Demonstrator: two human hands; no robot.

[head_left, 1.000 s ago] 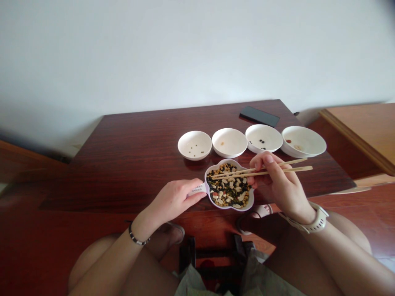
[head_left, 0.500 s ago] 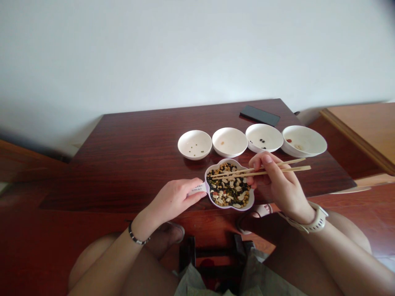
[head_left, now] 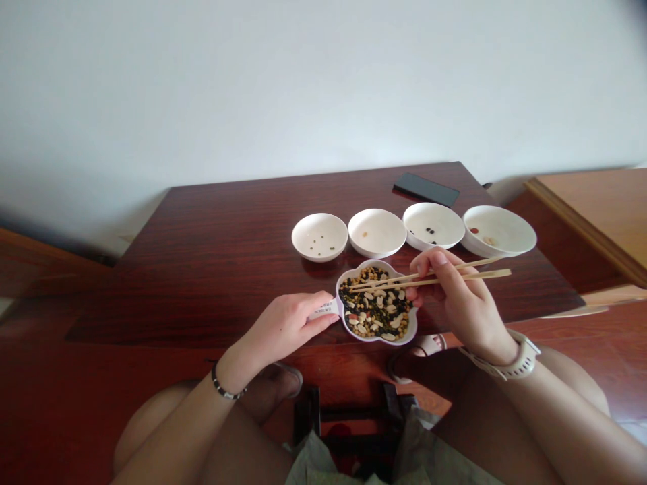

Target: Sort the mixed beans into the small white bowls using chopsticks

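Note:
My left hand (head_left: 290, 323) is closed on the labelled handle of a flower-shaped dish (head_left: 340, 316) at the table's near edge. Mixed black, green and yellow beans and pale peanuts (head_left: 377, 304) fill it. With my right hand (head_left: 449, 289) I grip a pair of wooden chopsticks (head_left: 485, 274), their tips down among the beans on the dish's left side. Whether a bean is pinched between the tips is too small to tell. Beyond the dish stand a bowl with a few green beans (head_left: 319, 237), one with a single pale piece (head_left: 377, 233), and one with black beans (head_left: 433, 226).
At the right end of the row, another white bowl (head_left: 500, 230) holds a reddish piece and pale pieces. A dark phone (head_left: 426, 189) lies behind the bowls on the brown table (head_left: 227, 242). To the right is a lighter wooden piece of furniture (head_left: 596, 215); a wall rises behind.
The chopstick tips have shifted very slightly to the right within the beans. My left hand keeps its hold on the dish handle, and the bowls look the same.

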